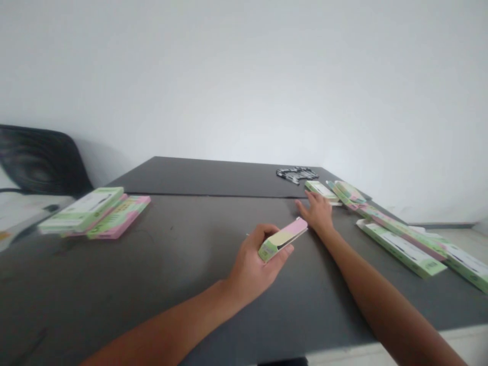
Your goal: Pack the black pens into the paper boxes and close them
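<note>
My left hand (256, 264) is closed around a slim pink, yellow and green carton (284, 238), holding it tilted above the dark table. A dark gap runs along the carton's lower edge. My right hand (319, 212) reaches farther forward, its fingers apart and nothing held in them. Just beyond those fingers lies a green-and-white box (322, 190); whether they touch it I cannot tell. Behind that box, a cluster of thin black-and-white items that look like pens (298, 174) lies on the far tabletop.
Several more cartons (400, 246) lie along the table's right side, some overlapping. On the left is a stack of green, white and pink boxes (93, 211). A black chair (41, 157) stands beyond the left edge, and a seam crosses the table (190, 229).
</note>
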Demonstrator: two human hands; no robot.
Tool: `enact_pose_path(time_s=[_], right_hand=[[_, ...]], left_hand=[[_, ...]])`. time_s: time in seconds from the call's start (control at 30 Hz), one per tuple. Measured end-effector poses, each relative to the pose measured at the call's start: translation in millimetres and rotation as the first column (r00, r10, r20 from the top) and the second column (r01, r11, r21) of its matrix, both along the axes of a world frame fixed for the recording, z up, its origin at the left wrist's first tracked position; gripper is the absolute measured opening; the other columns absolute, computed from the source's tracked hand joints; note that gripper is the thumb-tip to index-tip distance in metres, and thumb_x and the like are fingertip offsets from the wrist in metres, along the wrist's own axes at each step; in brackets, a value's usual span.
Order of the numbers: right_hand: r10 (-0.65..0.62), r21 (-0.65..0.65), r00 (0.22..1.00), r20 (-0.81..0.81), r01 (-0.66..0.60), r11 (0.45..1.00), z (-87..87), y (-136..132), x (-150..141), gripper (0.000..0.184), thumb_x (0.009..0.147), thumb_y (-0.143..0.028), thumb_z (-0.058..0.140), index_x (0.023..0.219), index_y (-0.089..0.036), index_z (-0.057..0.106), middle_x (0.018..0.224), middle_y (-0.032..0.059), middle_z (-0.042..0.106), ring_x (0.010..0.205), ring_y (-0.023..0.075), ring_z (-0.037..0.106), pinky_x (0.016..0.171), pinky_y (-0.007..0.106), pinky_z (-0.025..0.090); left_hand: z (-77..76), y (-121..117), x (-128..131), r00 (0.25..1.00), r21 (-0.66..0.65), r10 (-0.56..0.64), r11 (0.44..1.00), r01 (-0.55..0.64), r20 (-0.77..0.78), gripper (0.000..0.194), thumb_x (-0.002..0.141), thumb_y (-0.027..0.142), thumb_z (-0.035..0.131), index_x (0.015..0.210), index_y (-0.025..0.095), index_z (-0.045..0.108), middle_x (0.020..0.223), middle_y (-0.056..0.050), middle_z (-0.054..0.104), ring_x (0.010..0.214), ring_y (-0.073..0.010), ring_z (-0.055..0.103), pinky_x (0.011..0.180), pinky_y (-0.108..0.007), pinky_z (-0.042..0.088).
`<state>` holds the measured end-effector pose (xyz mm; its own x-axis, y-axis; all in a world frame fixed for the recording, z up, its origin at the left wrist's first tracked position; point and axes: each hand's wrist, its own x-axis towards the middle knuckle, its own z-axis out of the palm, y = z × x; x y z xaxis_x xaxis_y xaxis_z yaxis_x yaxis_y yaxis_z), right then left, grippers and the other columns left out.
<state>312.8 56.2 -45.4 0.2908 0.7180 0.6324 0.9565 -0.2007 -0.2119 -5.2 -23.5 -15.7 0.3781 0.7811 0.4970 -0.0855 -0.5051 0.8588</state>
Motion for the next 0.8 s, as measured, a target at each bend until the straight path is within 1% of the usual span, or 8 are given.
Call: enact_pose_path(time_s=[0.03, 0.1, 0.23, 0.4, 0.5, 0.63, 0.8], right_hand=[[-0.007, -0.033, 1.000, 0.017, 0.007, 0.999, -5.2, 7, 0, 0.063, 0.104, -0.058, 0.049, 0.148, -0.017, 0.065, 0.150, 0.0203, 0.064, 0.138, 0.0405, 0.053, 0.116, 0.057, 0.041], [-0.019, -0.088, 0.999, 0.049, 0.024, 0.996, -10.3, 23, 0, 0.063, 0.105, -0.059, 0.045, 0.150, -0.019, 0.063, 0.156, 0.0173, 0.061, 0.144, 0.0393, 0.049, 0.118, 0.057, 0.039], [-0.067, -0.158, 0.994, 0.091, 0.080, 0.984, -7.9, 62, 9, 0.063, 0.108, -0.059, 0.038, 0.150, -0.019, 0.064, 0.157, 0.0157, 0.061, 0.145, 0.0368, 0.049, 0.119, 0.055, 0.038], [-0.116, -0.229, 0.989, 0.088, 0.133, 0.964, -5.7, 116, 29, 0.062, 0.108, -0.060, 0.038, 0.146, -0.020, 0.068, 0.153, 0.0169, 0.063, 0.142, 0.0371, 0.053, 0.119, 0.056, 0.038], [-0.130, -0.283, 0.990, 0.060, 0.142, 0.949, -6.6, 139, 44, 0.063, 0.107, -0.062, 0.038, 0.140, -0.022, 0.074, 0.151, 0.0161, 0.064, 0.139, 0.0372, 0.056, 0.117, 0.057, 0.041], [-0.164, -0.320, 0.986, 0.039, 0.167, 0.932, -6.9, 155, 61, 0.066, 0.104, -0.066, 0.042, 0.140, -0.021, 0.075, 0.153, 0.0183, 0.061, 0.138, 0.0401, 0.056, 0.113, 0.058, 0.044], [-0.188, -0.327, 0.981, 0.050, 0.194, 0.925, -6.6, 158, 66, 0.063, 0.102, -0.066, 0.047, 0.138, -0.023, 0.077, 0.151, 0.0198, 0.061, 0.138, 0.0430, 0.052, 0.111, 0.060, 0.043]], left_hand=[[-0.7, -1, 0, 1.000, -0.017, -0.016, 1.000, 0.016, -0.009, 0.024, 0.096, 0.035, 0.076, 0.114, 0.021, 0.068, 0.106, -0.005, 0.078, 0.093, -0.0194, 0.074, 0.087, -0.032, 0.057], [-2.1, -4, 1, 0.999, -0.030, -0.047, 0.998, 0.046, -0.020, 0.021, 0.095, 0.034, 0.075, 0.111, 0.022, 0.068, 0.101, -0.003, 0.078, 0.089, -0.0186, 0.073, 0.083, -0.030, 0.056], [-3.9, -6, 2, 0.997, -0.055, -0.067, 0.996, 0.065, -0.037, 0.016, 0.092, 0.030, 0.075, 0.104, 0.022, 0.067, 0.090, -0.001, 0.074, 0.080, -0.0165, 0.069, 0.074, -0.027, 0.052], [-4.1, 4, 2, 0.996, -0.128, -0.046, 0.991, 0.037, -0.074, 0.019, 0.091, 0.033, 0.073, 0.106, 0.023, 0.067, 0.091, -0.002, 0.073, 0.079, -0.0177, 0.068, 0.071, -0.027, 0.050], [-5.4, 11, 2, 0.992, -0.184, -0.013, 0.983, -0.010, -0.128, 0.020, 0.087, 0.031, 0.073, 0.104, 0.023, 0.068, 0.094, -0.004, 0.075, 0.085, -0.0203, 0.070, 0.073, -0.028, 0.051], [-9.6, 15, 4, 0.985, -0.220, 0.017, 0.974, -0.055, -0.171, 0.022, 0.084, 0.033, 0.074, 0.103, 0.025, 0.069, 0.096, -0.004, 0.076, 0.085, -0.0220, 0.071, 0.072, -0.030, 0.053], [-11.4, 13, 5, 0.984, -0.211, 0.050, 0.974, -0.086, -0.171, 0.020, 0.084, 0.034, 0.076, 0.102, 0.028, 0.069, 0.091, -0.002, 0.075, 0.082, -0.0223, 0.071, 0.073, -0.032, 0.056]])
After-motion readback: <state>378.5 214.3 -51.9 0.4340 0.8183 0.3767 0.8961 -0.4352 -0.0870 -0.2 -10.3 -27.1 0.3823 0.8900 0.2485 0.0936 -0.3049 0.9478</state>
